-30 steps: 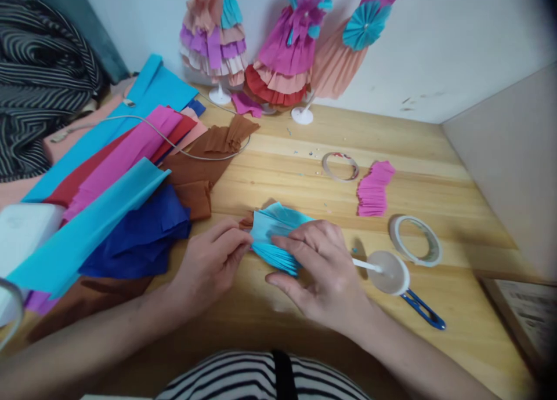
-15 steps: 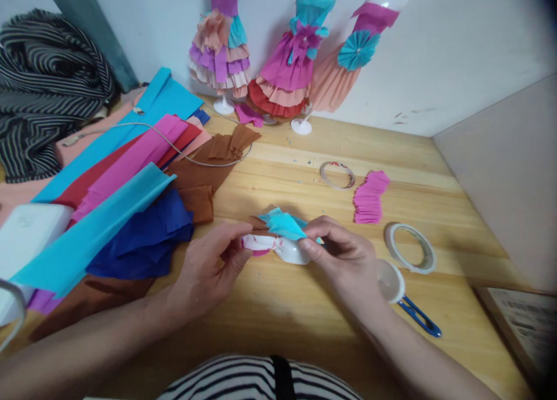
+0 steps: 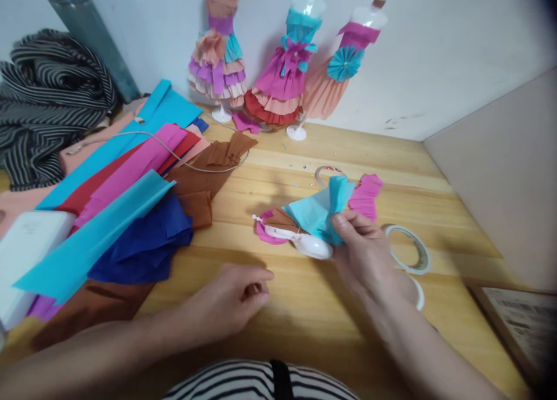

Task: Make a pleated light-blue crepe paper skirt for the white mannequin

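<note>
In my right hand [image 3: 363,246], thumb and fingers pinch a piece of light blue crepe paper [image 3: 313,208] that fans out to the left. A white spoon-shaped plastic piece [image 3: 314,247] hangs beside the paper, its rounded end close to my fingertips; whether the fingers also grip it is unclear. Pink crepe paper [image 3: 264,231] and a brown piece [image 3: 281,218] surround its thin end. My left hand [image 3: 235,295] is apart from these, low over the table, its fingers loosely curled with a gap between thumb and forefinger and nothing in it.
Crepe paper sheets [image 3: 130,174] and a white box [image 3: 37,243] lie at the left, crossed by a grey cable [image 3: 191,163]. Paper-dressed figures [image 3: 278,93] stand along the wall. Tape rolls [image 3: 424,255], a pleated pink strip [image 3: 368,194] and a framed board [image 3: 517,319] are at the right.
My left hand has let go of the white piece's thin end and drawn back toward me. My right hand has moved slightly right, and the blue paper now stands spread out.
</note>
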`<state>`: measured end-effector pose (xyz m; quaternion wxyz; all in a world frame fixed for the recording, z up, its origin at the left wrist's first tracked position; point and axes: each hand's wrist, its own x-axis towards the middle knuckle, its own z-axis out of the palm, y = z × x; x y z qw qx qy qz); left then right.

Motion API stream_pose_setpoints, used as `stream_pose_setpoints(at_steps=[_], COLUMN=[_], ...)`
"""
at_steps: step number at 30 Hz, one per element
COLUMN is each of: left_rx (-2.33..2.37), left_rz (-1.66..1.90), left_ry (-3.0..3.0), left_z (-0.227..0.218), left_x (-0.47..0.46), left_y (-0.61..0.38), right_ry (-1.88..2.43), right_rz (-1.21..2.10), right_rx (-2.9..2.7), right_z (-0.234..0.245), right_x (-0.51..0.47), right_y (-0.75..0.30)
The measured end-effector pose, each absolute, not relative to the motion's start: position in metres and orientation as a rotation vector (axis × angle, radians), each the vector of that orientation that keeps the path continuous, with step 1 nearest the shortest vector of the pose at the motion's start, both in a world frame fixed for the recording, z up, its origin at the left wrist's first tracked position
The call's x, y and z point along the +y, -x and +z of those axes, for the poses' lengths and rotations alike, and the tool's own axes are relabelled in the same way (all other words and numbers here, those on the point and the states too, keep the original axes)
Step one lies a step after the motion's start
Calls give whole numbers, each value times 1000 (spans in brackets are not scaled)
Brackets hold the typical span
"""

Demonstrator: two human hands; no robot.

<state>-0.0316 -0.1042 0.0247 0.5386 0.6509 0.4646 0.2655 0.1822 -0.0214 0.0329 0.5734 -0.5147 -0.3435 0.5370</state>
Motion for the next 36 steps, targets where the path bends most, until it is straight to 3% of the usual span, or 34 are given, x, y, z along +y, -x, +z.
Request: stream_pose_setpoints(at_steps=[5, 9, 16, 22, 31, 36], left_rx=[1011, 1061, 1088, 835, 830, 803], left_rz=[609, 762, 986, 1133, 1280, 1297], left_ry=[-617, -294, -318, -358, -664, -548], left_z=[28, 40, 48, 61, 61, 59], left_x=[-99, -89, -87, -64, -30, -24], left_y=[5, -12, -28, -39, -41, -41], right_ry=[1181, 1133, 1058, 929, 927, 901], right_rz=[1511, 1618, 1556, 1404, 1282, 1177], right_rx=[-677, -596, -684, -1035, -1016, -1009], right_z=[30, 28, 40, 66, 79, 75], right_x=[-30, -42, -54, -43, -10, -6], right_y=[-174, -169, -169, -174, -185, -186])
